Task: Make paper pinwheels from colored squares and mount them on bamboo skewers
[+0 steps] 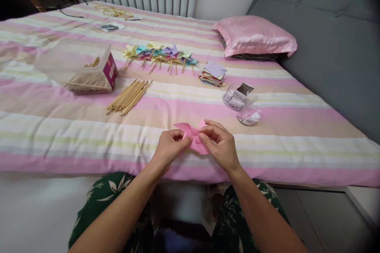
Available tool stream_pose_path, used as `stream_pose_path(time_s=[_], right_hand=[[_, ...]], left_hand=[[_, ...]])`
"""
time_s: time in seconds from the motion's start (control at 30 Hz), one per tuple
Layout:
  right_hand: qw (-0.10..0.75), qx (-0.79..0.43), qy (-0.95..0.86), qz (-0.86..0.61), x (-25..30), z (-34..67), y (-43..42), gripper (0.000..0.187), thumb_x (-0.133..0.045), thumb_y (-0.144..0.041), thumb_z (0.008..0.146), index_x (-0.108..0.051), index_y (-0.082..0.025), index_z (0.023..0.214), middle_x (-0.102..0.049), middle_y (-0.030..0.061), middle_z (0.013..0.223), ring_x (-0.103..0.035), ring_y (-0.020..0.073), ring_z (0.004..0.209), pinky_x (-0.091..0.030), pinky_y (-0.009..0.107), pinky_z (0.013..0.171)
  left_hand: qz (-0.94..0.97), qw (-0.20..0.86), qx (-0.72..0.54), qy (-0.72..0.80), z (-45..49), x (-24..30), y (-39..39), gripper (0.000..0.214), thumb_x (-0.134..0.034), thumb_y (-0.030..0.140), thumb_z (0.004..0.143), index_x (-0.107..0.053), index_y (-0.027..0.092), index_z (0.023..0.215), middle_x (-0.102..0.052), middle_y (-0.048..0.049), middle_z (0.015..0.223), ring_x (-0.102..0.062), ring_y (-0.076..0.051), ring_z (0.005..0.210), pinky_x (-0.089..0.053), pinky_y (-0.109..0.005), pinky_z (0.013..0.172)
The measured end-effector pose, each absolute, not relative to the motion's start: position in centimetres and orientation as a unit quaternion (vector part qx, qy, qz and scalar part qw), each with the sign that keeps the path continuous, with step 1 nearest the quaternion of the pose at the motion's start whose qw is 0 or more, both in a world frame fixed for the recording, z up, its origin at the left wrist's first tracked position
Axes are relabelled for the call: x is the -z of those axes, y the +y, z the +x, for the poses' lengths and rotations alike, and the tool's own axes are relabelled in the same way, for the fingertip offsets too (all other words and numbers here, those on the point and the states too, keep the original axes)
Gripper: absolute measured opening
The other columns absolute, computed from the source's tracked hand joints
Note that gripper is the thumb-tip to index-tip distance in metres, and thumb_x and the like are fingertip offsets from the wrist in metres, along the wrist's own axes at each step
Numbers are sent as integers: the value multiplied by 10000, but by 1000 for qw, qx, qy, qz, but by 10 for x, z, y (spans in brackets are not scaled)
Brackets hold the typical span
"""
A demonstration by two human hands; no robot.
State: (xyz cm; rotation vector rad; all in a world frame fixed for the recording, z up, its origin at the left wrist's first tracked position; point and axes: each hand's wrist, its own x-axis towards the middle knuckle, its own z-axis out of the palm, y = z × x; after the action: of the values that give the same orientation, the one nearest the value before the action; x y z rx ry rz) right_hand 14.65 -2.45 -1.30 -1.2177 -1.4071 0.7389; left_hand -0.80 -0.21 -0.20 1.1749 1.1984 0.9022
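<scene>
Both hands hold a folded pink paper piece [190, 131] just above the near edge of the striped bed [59, 142]. My left hand [170, 148] pinches the paper's middle from the left. My right hand [219, 144] pinches it from the right, fingers curled over the folds. The paper's flaps stick out like pinwheel blades.
A loose bundle of wooden sticks [129, 96] lies ahead to the left, beside a clear box of sticks [89, 72]. Several finished paper pinwheels [160, 57] lie further back. A stack of coloured paper squares [212, 74], two small clear containers [242, 104] and a pink pillow [255, 36] are at right.
</scene>
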Motion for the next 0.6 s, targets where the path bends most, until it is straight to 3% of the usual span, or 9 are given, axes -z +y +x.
stream_pose_path(time_s=[0.17,0.43,0.6], right_hand=[[547,-346,-572,-504,17,147,-24,81,-659,-249,756,-665,-199,819,-594,45,981,-646,151,792,-568,292,719],[543,-334,-570,-519,16,146,-23,77,-654,-267,759,-677,-195,778,-589,50,947,-637,155,774,-575,280,677],[533,-311,-579,-532,13,146,-24,76,-664,-258,749,-694,-189,756,-613,61,927,-628,192,909,-565,280,723]], left_hand=[[513,584,-381,501,-9,3,-1,301,-659,319,651,-464,152,494,-401,53,476,-324,-65,468,-206,-224,469],[508,591,-386,493,-9,5,-2,309,-658,334,661,-466,151,503,-403,48,489,-328,-68,482,-219,-226,481],[507,591,-385,496,-8,4,-2,306,-657,327,662,-461,151,505,-400,48,494,-319,-66,484,-214,-226,479]])
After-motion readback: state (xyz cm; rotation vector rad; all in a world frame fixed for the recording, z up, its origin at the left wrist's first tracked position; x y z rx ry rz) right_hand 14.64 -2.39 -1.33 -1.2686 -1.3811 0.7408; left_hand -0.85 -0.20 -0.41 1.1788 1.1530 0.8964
